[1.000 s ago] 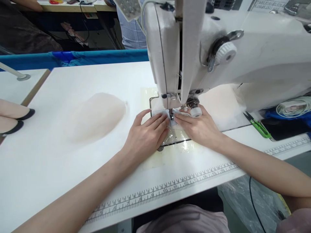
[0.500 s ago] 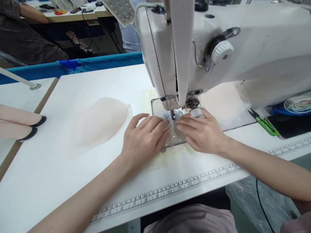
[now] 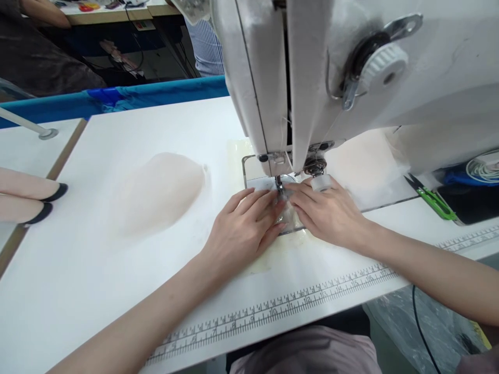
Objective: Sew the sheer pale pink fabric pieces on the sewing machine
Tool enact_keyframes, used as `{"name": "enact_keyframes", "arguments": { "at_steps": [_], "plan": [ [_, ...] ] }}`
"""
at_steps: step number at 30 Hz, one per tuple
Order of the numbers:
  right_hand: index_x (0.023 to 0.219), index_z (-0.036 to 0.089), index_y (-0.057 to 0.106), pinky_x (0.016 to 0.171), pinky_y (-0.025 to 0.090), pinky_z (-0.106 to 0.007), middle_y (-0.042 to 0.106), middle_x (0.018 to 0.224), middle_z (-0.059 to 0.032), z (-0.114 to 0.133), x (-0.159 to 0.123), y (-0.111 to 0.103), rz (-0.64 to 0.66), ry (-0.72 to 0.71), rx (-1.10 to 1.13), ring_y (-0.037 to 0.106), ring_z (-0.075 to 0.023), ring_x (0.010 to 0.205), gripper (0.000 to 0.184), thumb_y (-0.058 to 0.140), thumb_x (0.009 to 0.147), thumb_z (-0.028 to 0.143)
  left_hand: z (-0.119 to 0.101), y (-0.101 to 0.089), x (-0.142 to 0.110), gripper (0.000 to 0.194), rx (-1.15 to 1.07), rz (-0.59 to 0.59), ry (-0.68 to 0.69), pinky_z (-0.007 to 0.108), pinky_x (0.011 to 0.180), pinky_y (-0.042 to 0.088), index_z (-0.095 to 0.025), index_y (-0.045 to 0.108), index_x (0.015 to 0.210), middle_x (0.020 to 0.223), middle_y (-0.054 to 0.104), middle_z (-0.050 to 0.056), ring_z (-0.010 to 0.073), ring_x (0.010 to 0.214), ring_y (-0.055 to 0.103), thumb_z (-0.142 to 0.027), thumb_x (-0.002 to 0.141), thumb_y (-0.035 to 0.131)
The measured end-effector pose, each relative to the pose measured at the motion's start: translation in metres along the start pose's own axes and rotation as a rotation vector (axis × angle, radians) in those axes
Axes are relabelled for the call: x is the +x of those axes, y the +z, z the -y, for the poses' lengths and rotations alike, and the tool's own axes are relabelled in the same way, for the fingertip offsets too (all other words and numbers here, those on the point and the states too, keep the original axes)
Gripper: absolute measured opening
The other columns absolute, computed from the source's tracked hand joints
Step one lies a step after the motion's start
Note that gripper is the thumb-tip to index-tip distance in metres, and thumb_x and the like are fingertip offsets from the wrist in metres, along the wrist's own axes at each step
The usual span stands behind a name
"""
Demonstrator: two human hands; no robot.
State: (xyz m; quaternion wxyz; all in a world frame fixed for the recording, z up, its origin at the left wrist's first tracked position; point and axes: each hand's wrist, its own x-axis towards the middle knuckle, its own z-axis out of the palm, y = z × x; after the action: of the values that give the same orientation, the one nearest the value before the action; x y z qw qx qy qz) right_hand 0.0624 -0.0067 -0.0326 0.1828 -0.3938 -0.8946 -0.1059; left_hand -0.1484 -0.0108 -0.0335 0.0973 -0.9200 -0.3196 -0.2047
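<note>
Both hands are at the presser foot [image 3: 279, 183] of a white sewing machine [image 3: 255, 93]. My left hand [image 3: 244, 223] is left of the foot, its fingers close together and the thumb tucked in towards them, on a small piece of thin, see-through fabric [image 3: 287, 212]. From the other side my right hand [image 3: 331, 215] grips the same fabric, fingertips close to the foot and under a white knob. Fingers cover most of the piece, so its outline is hidden. A pale, sheer fabric piece [image 3: 167, 192] lies flat on the table, left of my left hand.
More pale fabric [image 3: 364, 161] lies under the machine arm. Green thread snips [image 3: 434, 202] rest beside a dark phone [image 3: 471, 202] at right. A printed ruler [image 3: 273, 311] runs along the front edge. Two peach strips with black ends [image 3: 29, 195] lie at left. Other people sit beyond a blue cloth trough [image 3: 156, 93].
The view has moved closer to the machine. My left hand has shifted slightly right, nearer the presser foot, and the two hands are closer together on the fabric.
</note>
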Motion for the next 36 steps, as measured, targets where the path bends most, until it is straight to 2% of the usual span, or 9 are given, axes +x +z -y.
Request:
{"name": "enact_keyframes", "arguments": {
  "at_steps": [6,14,23,29,32,36],
  "plan": [
    [0.111,0.013,0.064,0.090,0.036,-0.041,0.073,0.098,-0.0084,-0.0036,-0.0008,0.0004,0.048,0.001,-0.034,0.058,-0.0242,0.101,0.028,0.045,0.090,0.012,-0.0006,-0.0023,-0.0012,0.035,0.024,0.038,0.022,0.047,0.108,0.043,-0.014,0.062,0.122,0.123,0.066,0.012,0.0257,0.120,0.059,-0.033,0.095,0.052],
    [0.111,0.014,0.065,0.093,0.036,-0.042,0.071,0.113,-0.0080,-0.0059,-0.0003,0.0005,0.022,-0.032,-0.053,0.059,-0.0229,0.103,0.027,0.046,0.092,0.015,-0.0012,-0.0036,0.0006,0.036,0.048,0.030,0.037,0.050,0.109,0.043,-0.012,0.062,0.120,0.118,0.068,0.012,0.0263,0.116,0.061,-0.035,0.095,0.052],
    [0.111,0.013,0.065,0.095,0.035,-0.042,0.069,0.117,-0.0077,-0.0052,-0.0014,0.0017,0.022,-0.021,-0.043,0.058,-0.0230,0.109,0.027,0.046,0.094,0.018,-0.0022,-0.0021,0.0003,0.035,0.039,0.021,0.023,0.050,0.111,0.040,-0.013,0.063,0.120,0.118,0.068,0.012,0.0252,0.116,0.061,-0.035,0.095,0.051],
    [0.114,0.013,0.065,0.097,0.036,-0.042,0.070,0.116,-0.0072,-0.0054,-0.0021,0.0034,-0.016,-0.028,-0.038,0.058,-0.0227,0.110,0.027,0.047,0.095,0.020,-0.0023,0.0002,-0.0003,0.040,0.055,0.006,0.028,0.051,0.109,0.041,-0.008,0.062,0.120,0.119,0.067,0.015,0.0273,0.116,0.061,-0.037,0.095,0.051],
    [0.111,0.013,0.066,0.098,0.037,-0.041,0.071,0.114,-0.0061,-0.0054,-0.0029,0.0031,-0.075,-0.067,-0.032,0.060,-0.0215,0.107,0.025,0.047,0.094,0.016,-0.0022,-0.0026,-0.0011,0.045,0.057,-0.023,0.045,0.054,0.106,0.043,-0.008,0.060,0.122,0.118,0.068,0.016,0.0284,0.114,0.062,-0.043,0.094,0.053],
    [0.097,0.015,0.068,0.087,0.043,-0.033,0.072,0.107,-0.0031,-0.0049,-0.0051,-0.0009,-0.155,-0.166,0.008,0.063,-0.0170,0.093,0.023,0.048,0.091,0.007,-0.0016,-0.0094,-0.0030,0.050,-0.009,-0.031,0.170,0.048,0.096,0.052,-0.008,0.063,0.112,0.109,0.071,0.014,0.0271,0.102,0.067,-0.051,0.088,0.058]
  ]
}}
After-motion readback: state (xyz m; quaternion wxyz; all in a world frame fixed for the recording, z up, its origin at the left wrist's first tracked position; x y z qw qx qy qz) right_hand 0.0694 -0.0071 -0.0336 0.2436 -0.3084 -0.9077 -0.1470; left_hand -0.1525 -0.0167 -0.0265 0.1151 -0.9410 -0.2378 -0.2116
